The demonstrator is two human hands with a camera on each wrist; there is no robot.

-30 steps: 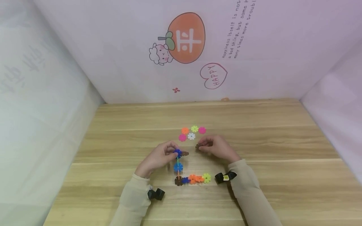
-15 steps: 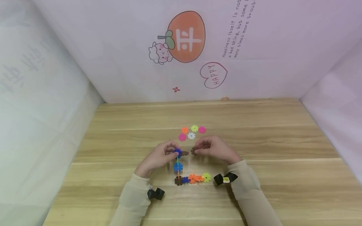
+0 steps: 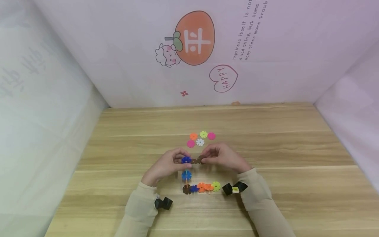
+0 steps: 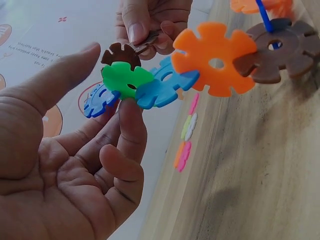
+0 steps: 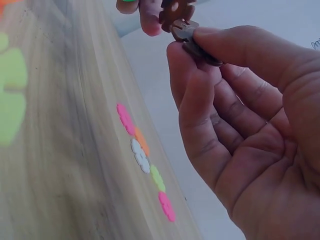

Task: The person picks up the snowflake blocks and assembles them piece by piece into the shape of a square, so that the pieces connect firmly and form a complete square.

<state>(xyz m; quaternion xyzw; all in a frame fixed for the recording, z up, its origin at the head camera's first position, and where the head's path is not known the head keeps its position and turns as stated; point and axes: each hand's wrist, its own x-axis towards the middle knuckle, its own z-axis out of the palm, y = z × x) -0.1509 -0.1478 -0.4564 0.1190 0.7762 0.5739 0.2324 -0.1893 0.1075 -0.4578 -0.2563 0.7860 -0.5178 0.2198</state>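
In the head view, my left hand is at the upper end of a chain of slotted snowflake discs. Its fingers curl against the dark blue disc and green disc, while the thumb stands off them in the left wrist view. Light blue, orange and brown discs follow down the chain. A brown disc juts from the chain's upper end. My right hand pinches another brown disc between thumb and finger, its rim right at the jutting brown disc.
Several loose flat discs lie behind the hands: orange, yellow, white and two pink. Nearer me, the chain's lower row runs right to a yellow disc. A printed cloth wall rises behind the wooden table.
My right hand has moved left, bringing its brown disc up to the jutting brown one. My left thumb has slid off the dark blue disc; the left wrist has barely moved.
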